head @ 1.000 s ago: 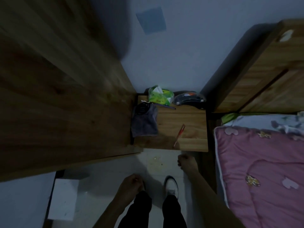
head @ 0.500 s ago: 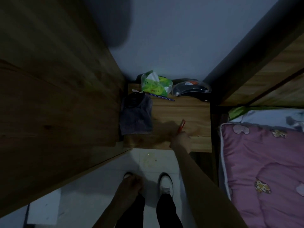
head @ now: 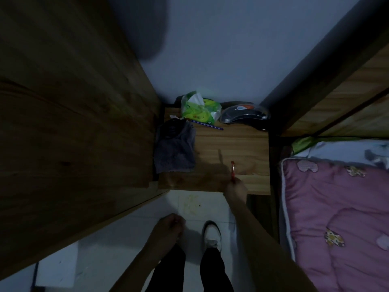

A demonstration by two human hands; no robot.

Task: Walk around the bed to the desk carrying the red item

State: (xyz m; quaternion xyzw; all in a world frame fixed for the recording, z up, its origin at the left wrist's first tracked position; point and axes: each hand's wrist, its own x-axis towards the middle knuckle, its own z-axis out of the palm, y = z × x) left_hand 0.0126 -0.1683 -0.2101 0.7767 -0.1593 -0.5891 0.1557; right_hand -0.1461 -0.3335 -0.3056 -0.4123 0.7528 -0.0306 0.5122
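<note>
**Dim bedroom corner, screwdriver in hand**

Wooden nightstand (head: 242, 148) fills the middle of a dark, narrow corner, pale wall behind it, and that's where the action is. Right hand (head: 235, 189) is at the front edge of the top, fingers curled round the lower end of a red screwdriver (head: 232, 171). The tool points away from the person, its red handle showing above the knuckles, over the near right part of the wood. Whether its tip touches the surface is too dark to tell.

Left hand (head: 168, 228) hangs low over the tiled floor (head: 117, 249), fingers curled in; whether it holds something small cannot be made out. Just right of it, a white shoe (head: 212, 234) and dark trouser legs (head: 189, 270).

Moving outward across the nightstand: a grey cloth (head: 174, 150) lies folded along the left edge. Behind it, at the back, a green tissue pack (head: 200, 110) with white tissue poking out, and a blue pen (head: 207, 124) lying slantwise just in front of the pack. Back right corner, a clear plastic case (head: 244, 114) with something dark inside.

Left side, a tall wooden wardrobe (head: 73, 123) butts up against the nightstand. Right side, a bed with a pink quilt (head: 336, 218) and a wooden headboard (head: 347, 98) beyond it.
</note>
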